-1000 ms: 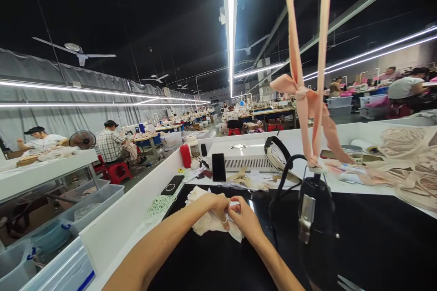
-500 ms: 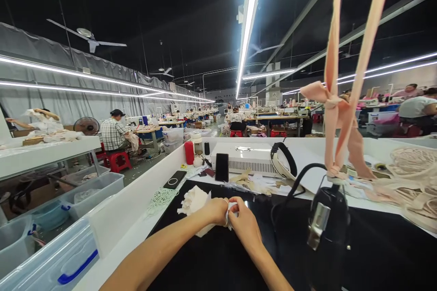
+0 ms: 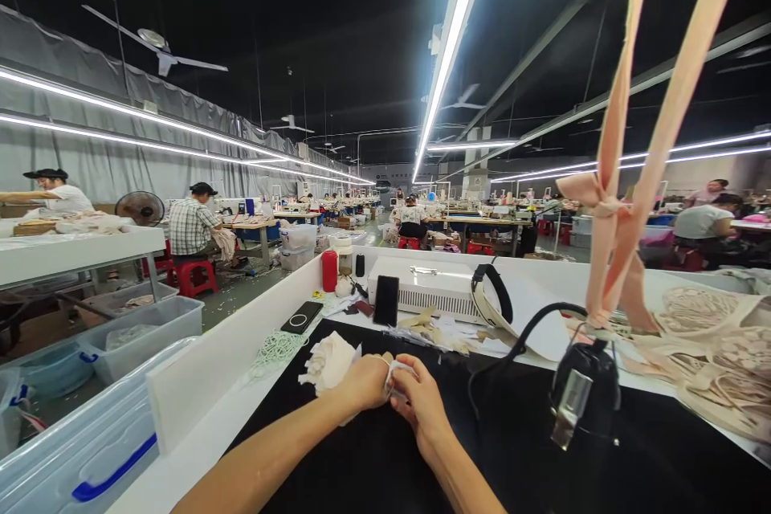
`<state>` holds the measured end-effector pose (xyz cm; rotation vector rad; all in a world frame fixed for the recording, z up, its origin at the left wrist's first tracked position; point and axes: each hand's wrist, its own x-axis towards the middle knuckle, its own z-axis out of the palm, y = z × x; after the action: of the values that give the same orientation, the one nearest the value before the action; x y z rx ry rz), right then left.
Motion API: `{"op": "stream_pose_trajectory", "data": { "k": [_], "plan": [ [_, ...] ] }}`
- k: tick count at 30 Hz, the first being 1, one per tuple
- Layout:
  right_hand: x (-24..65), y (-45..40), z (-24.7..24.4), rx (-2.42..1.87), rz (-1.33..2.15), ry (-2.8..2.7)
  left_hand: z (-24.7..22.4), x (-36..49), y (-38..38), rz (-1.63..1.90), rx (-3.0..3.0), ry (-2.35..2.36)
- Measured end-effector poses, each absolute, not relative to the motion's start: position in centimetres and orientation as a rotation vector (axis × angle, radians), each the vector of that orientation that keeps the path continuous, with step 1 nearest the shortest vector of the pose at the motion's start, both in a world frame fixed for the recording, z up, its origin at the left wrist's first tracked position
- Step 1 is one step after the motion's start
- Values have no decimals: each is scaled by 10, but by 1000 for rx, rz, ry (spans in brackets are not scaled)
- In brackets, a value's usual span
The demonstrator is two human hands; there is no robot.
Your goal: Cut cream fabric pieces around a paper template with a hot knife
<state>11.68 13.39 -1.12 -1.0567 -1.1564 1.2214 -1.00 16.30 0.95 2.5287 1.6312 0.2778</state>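
Observation:
My left hand [image 3: 366, 382] is closed at the middle of the black work surface [image 3: 355, 466], over the edge of a bunched cream fabric pile [image 3: 328, 361]. Close against it on the right, my right hand [image 3: 418, 397] pinches a small white piece [image 3: 398, 373] between thumb and fingers. The fingertips of both hands meet around this white piece. What the left fingers grip is largely hidden behind the back of the hand.
A black tool with a metal clip [image 3: 572, 409] hangs from peach straps [image 3: 608, 257] at right. Beyond the hands are a phone [image 3: 386, 301], a white box [image 3: 427, 289] and scraps. Beige garments [image 3: 716, 337] lie at right, a green string bundle [image 3: 277, 348] at left.
Both hands have shifted slightly left and down in view, still together. More of the white piece shows between them. The whole scene has shifted as the camera turned.

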Motion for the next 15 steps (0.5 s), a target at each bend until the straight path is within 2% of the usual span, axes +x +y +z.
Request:
{"op": "stream_pose_trajectory", "data": {
  "k": [6,15],
  "plan": [
    [120,144,-16,-1030,1345,-1164,11,-10,162,232,2539,1669],
    [128,156,-23,-1054,1080,-1148,21,-20,150,280,2581,1568]
  ]
}}
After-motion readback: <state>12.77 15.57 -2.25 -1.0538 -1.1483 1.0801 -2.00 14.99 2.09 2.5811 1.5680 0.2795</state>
